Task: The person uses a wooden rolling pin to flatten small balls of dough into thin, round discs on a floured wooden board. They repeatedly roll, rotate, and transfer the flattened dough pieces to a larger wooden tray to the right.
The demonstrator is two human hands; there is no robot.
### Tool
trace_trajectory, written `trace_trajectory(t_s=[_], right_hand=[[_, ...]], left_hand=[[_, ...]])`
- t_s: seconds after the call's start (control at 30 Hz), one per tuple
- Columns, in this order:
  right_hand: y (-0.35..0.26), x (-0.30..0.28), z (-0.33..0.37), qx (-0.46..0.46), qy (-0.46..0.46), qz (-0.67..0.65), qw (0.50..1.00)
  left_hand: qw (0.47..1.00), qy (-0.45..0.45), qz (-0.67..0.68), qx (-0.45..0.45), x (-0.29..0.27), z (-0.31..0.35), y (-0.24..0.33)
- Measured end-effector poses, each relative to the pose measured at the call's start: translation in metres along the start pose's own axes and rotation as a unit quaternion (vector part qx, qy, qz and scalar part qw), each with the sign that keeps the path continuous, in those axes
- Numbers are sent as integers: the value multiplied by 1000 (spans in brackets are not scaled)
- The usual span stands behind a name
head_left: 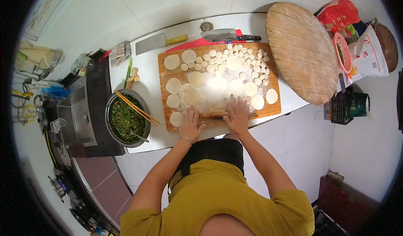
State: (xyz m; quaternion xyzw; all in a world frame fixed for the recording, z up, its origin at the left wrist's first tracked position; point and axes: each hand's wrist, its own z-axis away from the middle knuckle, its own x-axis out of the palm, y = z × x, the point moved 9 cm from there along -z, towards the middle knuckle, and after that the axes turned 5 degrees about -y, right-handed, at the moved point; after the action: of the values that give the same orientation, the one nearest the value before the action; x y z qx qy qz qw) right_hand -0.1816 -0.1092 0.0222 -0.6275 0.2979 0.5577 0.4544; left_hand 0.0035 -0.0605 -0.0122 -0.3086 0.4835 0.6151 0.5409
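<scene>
Both my hands rest near the front edge of a floured wooden cutting board (163,105). A thin rolling pin (212,115) lies crosswise between them. My left hand (191,123) is flat over its left end, fingers stretched forward. Across the pin toward its right end lies my right hand (238,115), palm down with fingers spread. Just beyond the pin is a small flattened piece of dough (218,109), partly against it. Rolled round wrappers (172,62) are scattered about the board, and several small dough pieces (255,68) cluster at its back right.
Left of the board stands a bowl of chopped green filling (126,120) with chopsticks (136,107) and a spoon. Behind lie a cleaver (151,43) and a slotted knife (220,35). A large round wooden board (300,53) leans at right; a sink (77,114) is far left.
</scene>
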Motion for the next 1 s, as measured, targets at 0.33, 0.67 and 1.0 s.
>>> trace_trajectory(t_s=[0.33,0.67,1.0], right_hand=[[26,16,-54,13,4,72,997],[15,24,12,-93,-44,-57,993],[57,-26,30,120,29,-284,951]], left_hand=[[998,55,31,-29,-13,-44,-10],[984,131,61,108,-27,25,15],[960,193,179,95,-39,-22,44]])
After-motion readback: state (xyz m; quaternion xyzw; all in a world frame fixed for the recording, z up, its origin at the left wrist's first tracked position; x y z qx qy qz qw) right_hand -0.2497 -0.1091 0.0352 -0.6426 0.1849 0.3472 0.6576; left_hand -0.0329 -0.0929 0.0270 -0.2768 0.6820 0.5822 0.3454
